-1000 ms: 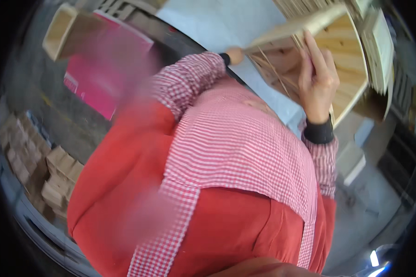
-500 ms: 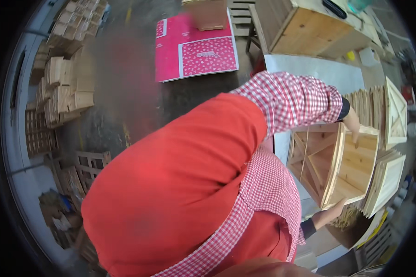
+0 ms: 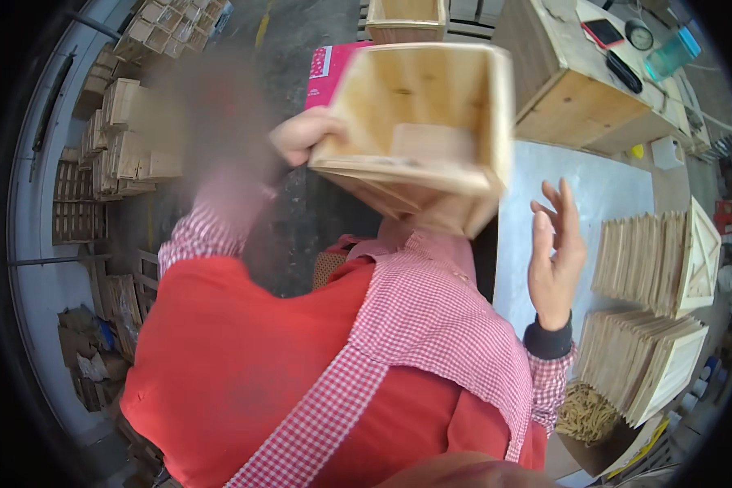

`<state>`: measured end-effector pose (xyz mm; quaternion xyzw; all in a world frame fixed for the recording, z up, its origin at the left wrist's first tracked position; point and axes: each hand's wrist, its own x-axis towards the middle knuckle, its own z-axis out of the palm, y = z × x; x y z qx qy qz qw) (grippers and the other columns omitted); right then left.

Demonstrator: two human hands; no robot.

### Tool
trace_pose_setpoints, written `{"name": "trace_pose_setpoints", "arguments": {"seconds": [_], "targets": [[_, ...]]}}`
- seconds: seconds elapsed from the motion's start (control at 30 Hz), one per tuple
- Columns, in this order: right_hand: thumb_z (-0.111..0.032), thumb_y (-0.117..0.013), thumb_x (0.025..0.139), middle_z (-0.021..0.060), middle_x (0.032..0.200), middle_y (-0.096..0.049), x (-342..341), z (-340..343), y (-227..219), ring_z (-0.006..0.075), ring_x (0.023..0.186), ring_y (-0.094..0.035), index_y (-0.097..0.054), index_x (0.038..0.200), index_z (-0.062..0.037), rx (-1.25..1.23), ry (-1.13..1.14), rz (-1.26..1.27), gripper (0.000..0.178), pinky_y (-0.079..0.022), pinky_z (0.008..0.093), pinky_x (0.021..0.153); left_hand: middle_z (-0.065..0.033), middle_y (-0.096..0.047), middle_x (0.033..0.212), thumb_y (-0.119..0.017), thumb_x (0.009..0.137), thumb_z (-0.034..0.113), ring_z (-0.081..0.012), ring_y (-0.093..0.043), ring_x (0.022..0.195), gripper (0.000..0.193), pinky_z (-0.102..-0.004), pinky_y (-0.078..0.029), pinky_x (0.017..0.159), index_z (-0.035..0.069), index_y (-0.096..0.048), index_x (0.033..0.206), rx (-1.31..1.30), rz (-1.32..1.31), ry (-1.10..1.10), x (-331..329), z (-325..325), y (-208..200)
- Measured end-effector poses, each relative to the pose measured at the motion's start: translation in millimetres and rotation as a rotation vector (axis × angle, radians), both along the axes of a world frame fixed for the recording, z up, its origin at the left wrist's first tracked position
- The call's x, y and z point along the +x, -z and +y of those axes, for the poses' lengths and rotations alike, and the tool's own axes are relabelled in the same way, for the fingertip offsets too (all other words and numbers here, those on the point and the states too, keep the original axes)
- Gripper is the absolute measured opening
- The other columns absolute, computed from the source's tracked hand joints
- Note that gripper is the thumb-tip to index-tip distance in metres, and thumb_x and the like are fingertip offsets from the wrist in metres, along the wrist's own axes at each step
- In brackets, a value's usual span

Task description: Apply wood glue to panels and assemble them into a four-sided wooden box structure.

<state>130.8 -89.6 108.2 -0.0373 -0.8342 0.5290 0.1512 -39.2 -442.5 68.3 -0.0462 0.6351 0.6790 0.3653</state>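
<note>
A slightly blurred wooden crate [image 3: 415,93] with an open top hangs tilted in front of me. Bare wood walls show inside it, with a paler rectangular patch at the bottom. My left hand [image 3: 307,134] is closed on the crate's left edge. To the right of the crate, my right hand [image 3: 557,252] is raised over the grey worktop [image 3: 573,171], fingers apart and nothing in it. Two rows of upright wooden panels [image 3: 638,254] stand on the worktop beyond that hand, the outermost ones framed.
Behind the held crate are a pink printed carton [image 3: 327,81] and another wooden crate [image 3: 407,11]. A large wooden box [image 3: 569,106] carries a phone, a black case and a teal bottle [image 3: 673,54]. Thin wood strips [image 3: 587,413] fill a container at lower right. Stacked crates [image 3: 122,154] stand left.
The crate has moved from the worktop at right to the middle, off the worktop. My left hand carries it leftward; my right hand has let go and risen open. My body has turned left.
</note>
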Motion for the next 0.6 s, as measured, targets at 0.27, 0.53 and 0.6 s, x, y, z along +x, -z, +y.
{"name": "trace_pose_setpoints", "arguments": {"seconds": [0.27, 0.53, 0.6], "targets": [[-0.016, -0.055, 0.095, 0.0133, 0.1, -0.067, -93.3, -24.5, 125.8, 0.0161, 0.08, -0.065, -0.05, 0.129, 0.003, 0.008, 0.007, -0.274, 0.039, -0.051, 0.0275, 0.066, -0.0193, -0.058, 0.112, -0.052, 0.082, 0.0, -0.0311, -0.059, 0.104, 0.035, -0.0465, -0.048, 0.095, -0.009, -0.048, 0.116, 0.256, -0.221, -0.833, -96.6, -141.4, 97.6], [-0.021, -0.057, 0.094, 0.0127, 0.089, -0.067, -91.2, -29.3, 230.7, 0.0165, 0.071, -0.065, -0.055, 0.12, 0.0061, 0.147, 0.113, -0.622, 0.038, -0.052, 0.0267, 0.062, -0.0204, -0.054, 0.121, -0.047, 0.09, 0.005, -0.0364, -0.05, 0.116, 0.03, -0.0544, -0.04, 0.103, -0.005, -0.049, 0.118, 0.434, -0.314, -1.259, -333.5, -159.5, 303.8], [-0.021, -0.058, 0.093, 0.0129, 0.09, -0.067, -83.8, -16.1, 242.0, 0.0169, 0.071, -0.065, -0.056, 0.12, 0.006, 0.062, 0.065, -0.669, 0.038, -0.052, 0.0264, 0.062, -0.0198, -0.053, 0.126, -0.043, 0.093, 0.01, -0.037, -0.048, 0.12, 0.034, -0.0559, -0.038, 0.104, -0.002, -0.048, 0.124, -0.347, 0.524, -0.484, -392.3, -274.6, 381.7]]}}
